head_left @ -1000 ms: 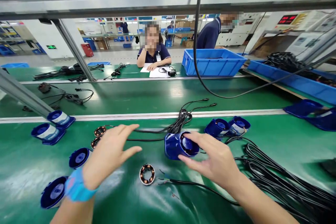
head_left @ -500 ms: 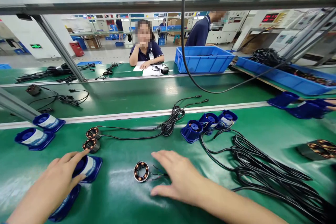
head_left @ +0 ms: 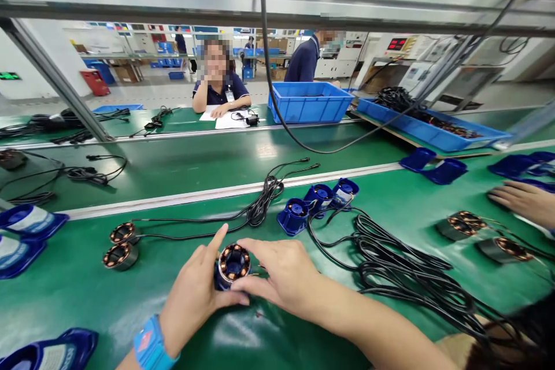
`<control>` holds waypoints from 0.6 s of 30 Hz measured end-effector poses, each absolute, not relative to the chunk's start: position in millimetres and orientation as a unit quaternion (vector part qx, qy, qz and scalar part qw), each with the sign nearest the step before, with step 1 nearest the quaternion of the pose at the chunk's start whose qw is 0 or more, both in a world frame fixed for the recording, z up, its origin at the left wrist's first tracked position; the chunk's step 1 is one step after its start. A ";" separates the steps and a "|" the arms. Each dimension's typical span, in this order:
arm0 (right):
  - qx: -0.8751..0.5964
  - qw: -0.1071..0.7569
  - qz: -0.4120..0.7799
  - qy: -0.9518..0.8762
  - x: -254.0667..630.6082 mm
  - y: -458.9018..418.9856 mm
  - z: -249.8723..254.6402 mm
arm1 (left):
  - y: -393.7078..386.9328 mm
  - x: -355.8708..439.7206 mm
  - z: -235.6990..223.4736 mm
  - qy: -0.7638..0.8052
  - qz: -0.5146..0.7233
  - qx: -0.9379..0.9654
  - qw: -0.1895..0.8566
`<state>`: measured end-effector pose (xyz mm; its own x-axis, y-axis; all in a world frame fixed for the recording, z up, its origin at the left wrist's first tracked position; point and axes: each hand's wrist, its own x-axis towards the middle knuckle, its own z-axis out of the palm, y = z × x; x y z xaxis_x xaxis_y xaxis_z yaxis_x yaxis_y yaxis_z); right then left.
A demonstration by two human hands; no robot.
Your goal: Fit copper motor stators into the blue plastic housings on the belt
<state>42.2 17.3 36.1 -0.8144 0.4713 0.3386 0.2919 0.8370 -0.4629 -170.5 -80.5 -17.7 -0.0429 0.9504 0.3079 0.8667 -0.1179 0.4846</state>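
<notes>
In front of me, both hands meet at a ring-shaped motor stator [head_left: 222,269] with copper windings. My right hand [head_left: 288,277] pinches it between thumb and fingers from the right. Directly under the ring is a blue plastic housing [head_left: 220,284], mostly hidden. My left hand [head_left: 195,280] grips this housing from the left, index finger raised. Blue shows through the ring's centre; how deep the ring sits I cannot tell. Thin wires come out beside my right fingers. Two more stators [head_left: 120,255] with black cables [head_left: 266,199] lie beyond my left hand.
Several blue housings [head_left: 295,217] stand behind my hands; another [head_left: 56,352] lies at lower left. Coiled black cables [head_left: 399,266] spread on the right. A co-worker's hand [head_left: 522,202] rests near more stators [head_left: 505,248]. Blue bins [head_left: 310,107] and a seated person [head_left: 221,84] are across the bench.
My left hand has brought a blue housing from the left to the middle. My right hand has taken hold of the stator from the table, now over the housing. The view has turned right.
</notes>
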 end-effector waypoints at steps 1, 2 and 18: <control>-0.218 0.186 0.189 -0.939 40.7 17.9 36.5 | -78.3 -166.6 -19.2 0.654 0.296 0.692 0.067; -0.230 0.150 0.176 -0.945 40.2 18.7 37.6 | -77.0 -164.4 -20.3 0.650 0.300 0.695 0.063; -0.180 0.102 0.079 -0.975 5.7 20.0 -14.8 | -89.4 -227.2 -43.5 0.676 0.287 0.673 0.084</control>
